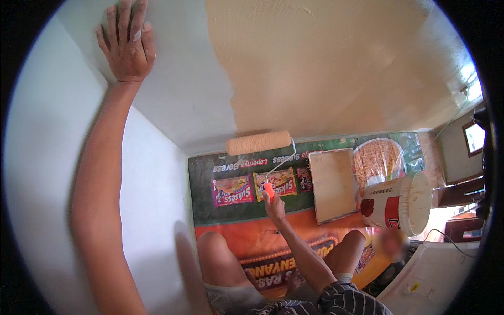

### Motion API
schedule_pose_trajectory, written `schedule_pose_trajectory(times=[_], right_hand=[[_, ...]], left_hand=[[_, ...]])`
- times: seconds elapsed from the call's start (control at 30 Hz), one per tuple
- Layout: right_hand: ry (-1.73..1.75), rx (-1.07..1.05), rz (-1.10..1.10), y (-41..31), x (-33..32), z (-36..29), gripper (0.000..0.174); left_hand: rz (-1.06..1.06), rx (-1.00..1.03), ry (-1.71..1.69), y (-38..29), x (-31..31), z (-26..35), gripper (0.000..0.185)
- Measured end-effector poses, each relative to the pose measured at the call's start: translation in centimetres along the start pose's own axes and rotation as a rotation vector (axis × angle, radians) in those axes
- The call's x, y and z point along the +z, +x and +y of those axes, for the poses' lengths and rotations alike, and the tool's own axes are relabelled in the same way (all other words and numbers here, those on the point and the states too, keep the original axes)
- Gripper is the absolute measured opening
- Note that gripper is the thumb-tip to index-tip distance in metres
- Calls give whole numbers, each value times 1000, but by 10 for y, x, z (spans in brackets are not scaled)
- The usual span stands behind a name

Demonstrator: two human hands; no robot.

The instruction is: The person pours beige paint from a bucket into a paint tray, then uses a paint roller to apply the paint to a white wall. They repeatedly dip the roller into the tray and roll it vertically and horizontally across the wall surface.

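Observation:
My left hand (130, 51) is raised at the upper left, fingers apart, against the pale wall, with a whitish patch on one finger. Low in front of me, my right hand (275, 206) grips the orange handle of a paint roller (258, 143). The roller's sleeve is coated in tan paint and lies at the foot of the wall, below the lower left part of the tan painted area (315, 71). Right of the roller is a rectangular paint tray (335, 185) holding tan paint.
A paint-smeared plastic bucket (417, 202) stands right of the tray. A printed banner (236, 214) covers the floor under my bent legs. An adjoining white wall (153, 189) rises at the left. A whitish panel (433, 275) and a thin cable lie at lower right.

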State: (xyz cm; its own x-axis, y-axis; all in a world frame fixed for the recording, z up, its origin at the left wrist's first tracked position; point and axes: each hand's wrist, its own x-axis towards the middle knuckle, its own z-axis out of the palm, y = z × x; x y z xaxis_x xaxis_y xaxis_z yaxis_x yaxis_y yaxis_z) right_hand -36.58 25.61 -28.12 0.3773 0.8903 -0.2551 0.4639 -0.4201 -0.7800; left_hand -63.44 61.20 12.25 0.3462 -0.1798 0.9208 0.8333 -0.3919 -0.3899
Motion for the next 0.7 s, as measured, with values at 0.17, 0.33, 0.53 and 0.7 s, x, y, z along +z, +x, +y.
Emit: schedule_pose_trajectory(times=[0.17, 0.33, 0.53, 0.7], right_hand=[[-59, 58, -104, 4, 41, 32, 67], [-15, 114, -132, 15, 70, 35, 72], [10, 134, -158, 36, 101, 37, 74], [-19, 77, -35, 31, 111, 29, 67]], left_hand=[[28, 42, 4, 2, 1, 0, 46], [24, 40, 5, 4, 0, 1, 46], [19, 54, 14, 5, 0, 1, 47], [3, 37, 16, 4, 0, 1, 47]])
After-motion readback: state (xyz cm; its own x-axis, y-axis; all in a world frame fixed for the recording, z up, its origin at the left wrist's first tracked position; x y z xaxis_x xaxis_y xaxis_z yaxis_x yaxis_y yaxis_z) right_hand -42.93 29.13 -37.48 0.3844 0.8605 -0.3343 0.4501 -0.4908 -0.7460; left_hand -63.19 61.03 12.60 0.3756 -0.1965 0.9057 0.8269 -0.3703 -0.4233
